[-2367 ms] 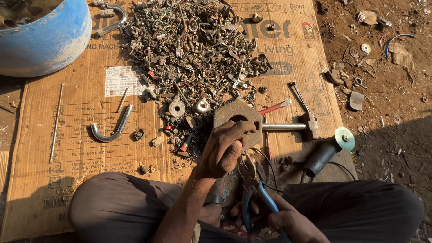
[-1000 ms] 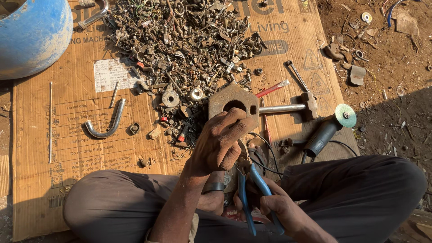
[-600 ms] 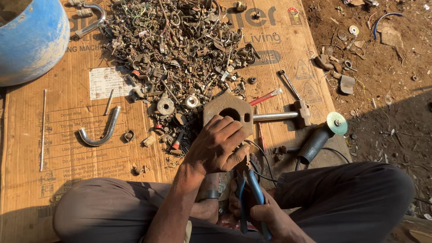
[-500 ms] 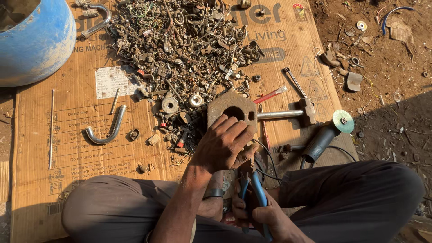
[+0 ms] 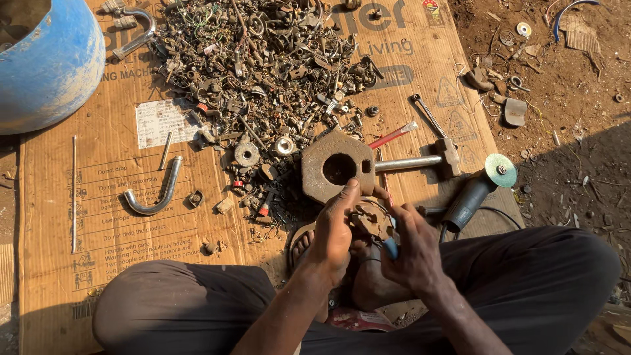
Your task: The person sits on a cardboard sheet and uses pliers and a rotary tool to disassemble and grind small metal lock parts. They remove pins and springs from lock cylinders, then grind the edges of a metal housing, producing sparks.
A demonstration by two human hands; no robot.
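1. We see the left hand [image 5: 332, 230] and right hand [image 5: 411, 253] meeting over the crossed legs, both closed on a small rusty metal part [image 5: 369, 220] held between them.
2. Left hand: fingers curled over the part's near-left side, fingertips pointing up-frame toward the hexagonal block [image 5: 337, 165].
3. Right hand: closed around the blue-handled pliers [image 5: 390, 246] and against the part. Only a bit of blue handle shows, so we can't tell whether the pliers' nose bites the part.
4. Part: sits just below the block, above the ankles. It looks lumpy; long axis is hard to call, perhaps left-right across the frame.
5. Hammer [image 5: 420, 160] lies long axis left-right, head to the right, handle end at the block.
6. Angle grinder [image 5: 476, 187] lies diagonal, disc up-right, just beside the right knee.
7. Versus half a second ago: the left hand has come off the top of the block, whose hole is now fully visible. The right hand has risen to join the left, and the pliers' handles are mostly hidden now.
8. Scrap pile [image 5: 263, 72], U-bolt [image 5: 154, 194] and cardboard sheet [image 5: 98, 217] are unchanged.
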